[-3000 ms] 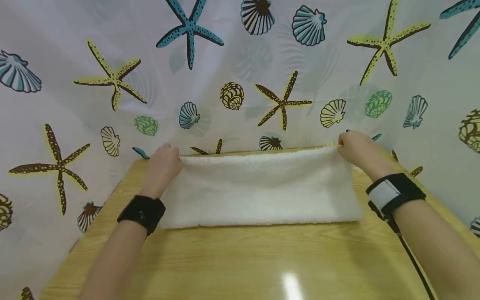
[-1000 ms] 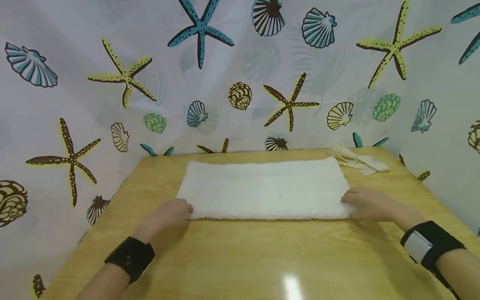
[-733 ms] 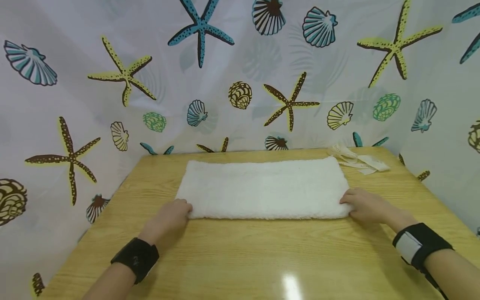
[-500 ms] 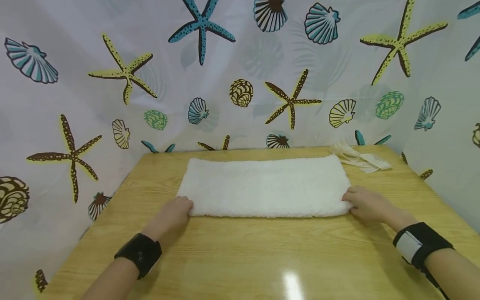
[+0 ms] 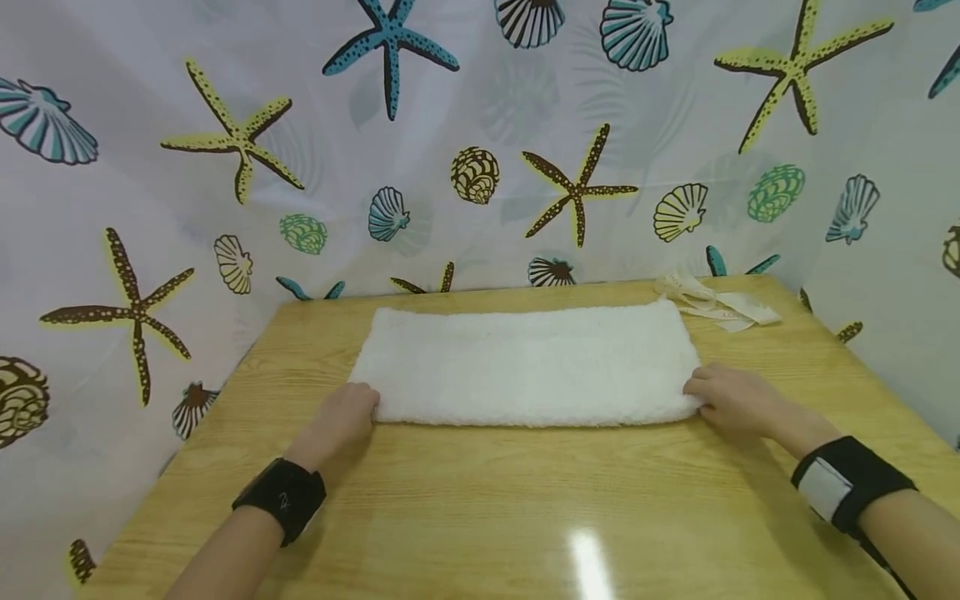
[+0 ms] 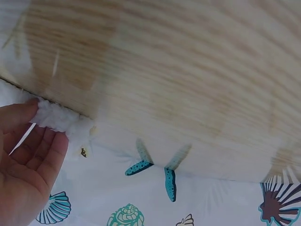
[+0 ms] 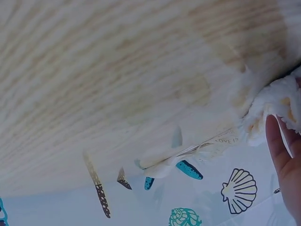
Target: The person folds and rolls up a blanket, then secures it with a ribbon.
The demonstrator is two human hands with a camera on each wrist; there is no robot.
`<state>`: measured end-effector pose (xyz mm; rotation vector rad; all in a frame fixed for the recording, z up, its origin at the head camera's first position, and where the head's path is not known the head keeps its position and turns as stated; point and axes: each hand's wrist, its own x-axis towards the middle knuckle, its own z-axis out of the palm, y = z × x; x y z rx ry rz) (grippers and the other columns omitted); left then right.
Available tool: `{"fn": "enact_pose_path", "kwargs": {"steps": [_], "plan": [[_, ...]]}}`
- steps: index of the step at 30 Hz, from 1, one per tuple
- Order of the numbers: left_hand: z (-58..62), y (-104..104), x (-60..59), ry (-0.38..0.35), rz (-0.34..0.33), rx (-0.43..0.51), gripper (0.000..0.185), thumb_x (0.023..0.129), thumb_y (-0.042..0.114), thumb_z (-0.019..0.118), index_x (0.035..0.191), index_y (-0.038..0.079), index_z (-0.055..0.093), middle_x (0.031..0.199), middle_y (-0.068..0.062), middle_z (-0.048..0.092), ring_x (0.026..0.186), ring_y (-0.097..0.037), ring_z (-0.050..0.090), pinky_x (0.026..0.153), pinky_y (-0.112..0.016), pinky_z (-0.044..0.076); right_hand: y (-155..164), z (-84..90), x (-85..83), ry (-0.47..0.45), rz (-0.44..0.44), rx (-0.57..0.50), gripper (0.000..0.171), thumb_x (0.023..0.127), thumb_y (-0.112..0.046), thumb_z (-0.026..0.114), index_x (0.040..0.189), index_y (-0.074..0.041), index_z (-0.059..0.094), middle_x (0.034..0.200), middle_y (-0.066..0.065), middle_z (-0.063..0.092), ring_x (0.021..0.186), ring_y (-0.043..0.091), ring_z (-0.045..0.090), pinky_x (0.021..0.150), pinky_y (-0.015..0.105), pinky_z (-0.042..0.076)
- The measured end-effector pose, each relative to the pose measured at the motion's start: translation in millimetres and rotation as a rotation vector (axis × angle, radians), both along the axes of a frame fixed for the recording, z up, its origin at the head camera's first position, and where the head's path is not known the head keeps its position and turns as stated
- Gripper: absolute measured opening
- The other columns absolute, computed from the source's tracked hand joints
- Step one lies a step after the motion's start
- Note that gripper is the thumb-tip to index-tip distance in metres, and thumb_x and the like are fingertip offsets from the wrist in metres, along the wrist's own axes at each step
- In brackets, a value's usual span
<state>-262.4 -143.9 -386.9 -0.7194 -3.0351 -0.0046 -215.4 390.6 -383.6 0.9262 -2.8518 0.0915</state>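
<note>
A white fluffy towel (image 5: 525,362) lies folded into a long strip across the wooden table (image 5: 525,517). My left hand (image 5: 341,421) is at its near left corner. The left wrist view shows the thumb and fingers of that hand (image 6: 28,160) pinching the towel corner (image 6: 59,121). My right hand (image 5: 731,400) is at the near right corner. In the right wrist view its fingers (image 7: 280,150) hold the towel's edge (image 7: 275,106). Both wrists wear black straps.
A cream printed ribbon (image 5: 720,308) lies at the table's far right corner, just beyond the towel. A curtain with starfish and shells (image 5: 480,125) closes off the back and both sides. The table's near half (image 5: 487,533) is bare wood.
Three seconds ago my hands held the towel's far corners; now they are at its near corners. Over the last second hands and towel have barely moved.
</note>
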Motion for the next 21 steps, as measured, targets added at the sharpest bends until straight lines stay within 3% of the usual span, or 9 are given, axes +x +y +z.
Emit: {"fn": "enact_pose_path", "kwargs": {"steps": [3, 8, 14, 21], "plan": [[-0.1, 0, -2.0, -0.014, 0.011, -0.002, 0.017, 0.081, -0.010, 0.050, 0.073, 0.003, 0.057, 0.073, -0.007, 0.052, 0.068, -0.020, 0.051, 0.061, -0.035, 0.045, -2, 1.6, 5.5, 0.004, 0.016, 0.024, 0.020, 0.074, 0.004, 0.067, 0.085, -0.013, 0.065, 0.081, -0.004, 0.057, 0.074, 0.018, 0.056, 0.061, 0.034, 0.045], [0.4, -2, -5.0, 0.006, 0.004, -0.003, 0.018, 0.084, -0.010, 0.047, 0.078, 0.001, 0.060, 0.077, -0.009, 0.055, 0.072, -0.023, 0.055, 0.063, -0.036, 0.047, -8, 4.0, 13.3, -0.006, 0.042, 0.036, 0.021, 0.074, 0.003, 0.065, 0.080, -0.017, 0.059, 0.075, -0.009, 0.048, 0.066, 0.010, 0.043, 0.056, 0.027, 0.037], [-0.8, -1, -13.6, 0.014, 0.002, -0.008, 0.018, 0.085, -0.008, 0.048, 0.086, 0.000, 0.064, 0.080, -0.010, 0.056, 0.077, -0.027, 0.057, 0.066, -0.037, 0.048, -13, 5.8, 22.6, -0.046, 0.030, 0.051, 0.023, 0.075, 0.001, 0.066, 0.075, -0.019, 0.055, 0.071, -0.010, 0.042, 0.064, 0.009, 0.036, 0.055, 0.026, 0.032], [-4.2, -3, -25.4, 0.013, 0.002, 0.007, 0.015, 0.082, -0.010, 0.050, 0.078, 0.000, 0.061, 0.077, -0.010, 0.055, 0.074, -0.026, 0.055, 0.066, -0.037, 0.047, -28, 9.5, 38.8, -0.077, 0.072, 0.068, 0.023, 0.073, -0.003, 0.068, 0.071, -0.018, 0.051, 0.069, -0.012, 0.038, 0.061, 0.007, 0.032, 0.054, 0.025, 0.030]]}}
